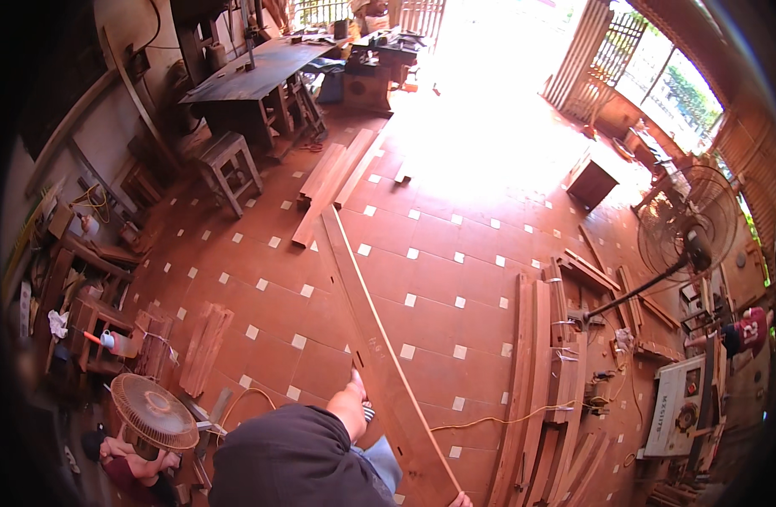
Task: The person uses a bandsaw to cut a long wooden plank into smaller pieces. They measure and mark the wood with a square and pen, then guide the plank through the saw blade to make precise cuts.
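A long, flat reddish-brown wooden board (373, 338) runs from the middle of the floor back toward my body. Several small dark slots are cut along its left side, and its right edge looks paler. My left hand (351, 407) is closed on the board's left edge, partway along, with the fingers underneath hidden. At the lower edge of the picture, my right hand (461, 500) grips the near end by the right edge; only a small part of that hand shows. The far end of the board reaches a group of loose planks (337, 173) on the tiles.
Long timbers (531, 380) lie to the right, beside a standing fan (690, 237). A yellow cord (489, 420) crosses the floor. Left are a stool (229, 173), a worktable (261, 72), short planks (205, 348) and another fan (155, 411). Two people sit or crouch at lower left and far right.
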Action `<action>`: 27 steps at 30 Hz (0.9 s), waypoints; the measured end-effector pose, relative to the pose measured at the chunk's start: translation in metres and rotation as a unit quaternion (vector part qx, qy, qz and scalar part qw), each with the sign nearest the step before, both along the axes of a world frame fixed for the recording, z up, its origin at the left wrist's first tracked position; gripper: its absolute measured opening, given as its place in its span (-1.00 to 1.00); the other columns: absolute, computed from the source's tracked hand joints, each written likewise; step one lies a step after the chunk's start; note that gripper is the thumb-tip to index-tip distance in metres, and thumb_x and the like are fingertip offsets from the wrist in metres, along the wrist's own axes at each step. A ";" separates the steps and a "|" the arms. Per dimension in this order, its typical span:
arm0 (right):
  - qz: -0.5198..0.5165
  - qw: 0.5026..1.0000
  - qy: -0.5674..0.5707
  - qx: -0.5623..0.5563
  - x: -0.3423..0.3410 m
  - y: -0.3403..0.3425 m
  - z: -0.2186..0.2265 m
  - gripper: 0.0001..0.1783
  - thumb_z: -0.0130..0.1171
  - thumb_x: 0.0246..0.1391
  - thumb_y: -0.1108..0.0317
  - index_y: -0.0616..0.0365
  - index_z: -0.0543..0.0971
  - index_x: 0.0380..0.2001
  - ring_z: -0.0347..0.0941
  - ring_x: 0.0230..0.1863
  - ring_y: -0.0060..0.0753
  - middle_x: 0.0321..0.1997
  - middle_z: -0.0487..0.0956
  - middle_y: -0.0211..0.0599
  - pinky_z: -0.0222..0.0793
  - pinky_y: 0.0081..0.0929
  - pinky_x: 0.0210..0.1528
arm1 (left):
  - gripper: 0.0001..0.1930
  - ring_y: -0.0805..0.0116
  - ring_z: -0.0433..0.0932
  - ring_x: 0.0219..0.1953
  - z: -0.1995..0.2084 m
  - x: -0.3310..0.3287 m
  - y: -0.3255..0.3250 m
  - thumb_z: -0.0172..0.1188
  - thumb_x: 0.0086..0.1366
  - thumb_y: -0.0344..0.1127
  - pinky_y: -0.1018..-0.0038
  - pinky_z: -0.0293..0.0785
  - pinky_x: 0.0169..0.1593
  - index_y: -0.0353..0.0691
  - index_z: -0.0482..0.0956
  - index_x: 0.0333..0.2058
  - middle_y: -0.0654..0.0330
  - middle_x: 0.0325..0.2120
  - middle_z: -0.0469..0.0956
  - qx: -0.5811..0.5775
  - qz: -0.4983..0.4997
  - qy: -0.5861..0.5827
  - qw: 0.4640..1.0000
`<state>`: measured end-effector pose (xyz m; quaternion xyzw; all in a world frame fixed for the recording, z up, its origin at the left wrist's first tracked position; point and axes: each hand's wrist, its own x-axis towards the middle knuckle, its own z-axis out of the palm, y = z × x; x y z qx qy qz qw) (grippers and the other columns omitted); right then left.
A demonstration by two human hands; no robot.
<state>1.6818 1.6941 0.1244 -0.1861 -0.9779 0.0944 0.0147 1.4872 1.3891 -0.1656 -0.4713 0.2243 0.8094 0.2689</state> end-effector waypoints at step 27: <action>0.274 0.957 0.075 -0.063 -0.997 -0.201 -0.037 0.09 0.51 -0.23 0.04 0.33 0.32 0.35 0.41 0.27 0.29 0.18 0.51 0.19 0.32 0.19 0.32 | 0.11 -0.14 0.44 0.30 0.124 -1.046 -0.295 -0.26 0.21 0.76 -0.28 0.31 0.33 -0.13 0.53 0.29 -0.07 0.29 0.50 -0.016 0.200 0.230 0.952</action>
